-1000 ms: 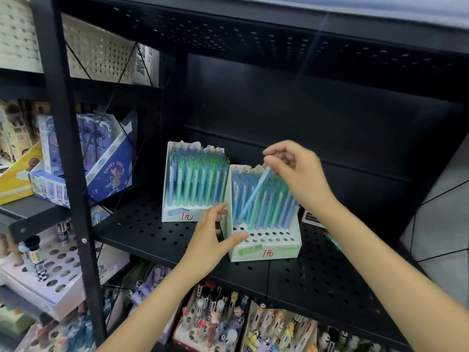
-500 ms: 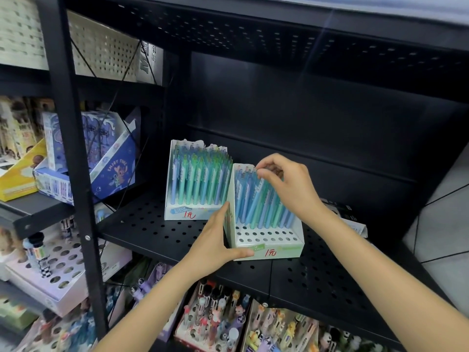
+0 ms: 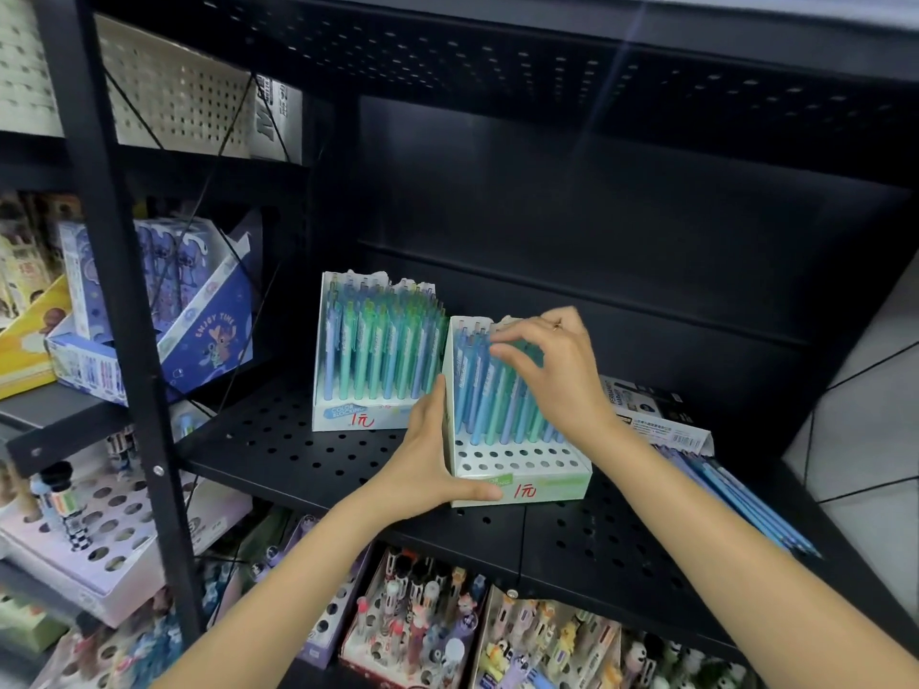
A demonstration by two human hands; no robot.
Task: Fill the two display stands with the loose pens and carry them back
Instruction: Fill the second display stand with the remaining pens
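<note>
Pinching at the pen tops: right hand (image 3: 552,375) curled over the near display stand (image 3: 517,469), thumb and forefinger closed together among the blue and teal pens (image 3: 477,390), seemingly on one cap, though which pen exactly cannot be told. Left hand (image 3: 427,460) clamped on the stand's left wall and front corner, thumb across the front label, bracing it on the perforated black shelf (image 3: 298,450).

Judged as seating a pen in its hole. Best done by keeping the pinch high on the cap, lining the barrel up with its neighbours and pressing straight down until level with them. Worth holding the brace firm, since the cardboard stand looks light and apt to slide or tip backward under a push. Worth avoiding a sideways shove, which could knock neighbouring pens askew.

Front rows of holes in this stand empty, so filling far from finished. Far display stand (image 3: 378,360), just behind and to the left, apparently full. Loose pens (image 3: 736,499) lying in a bundle on the shelf to the right, near an opened white carton (image 3: 661,425); next reach likely there. Carrying back not yet begun.
</note>
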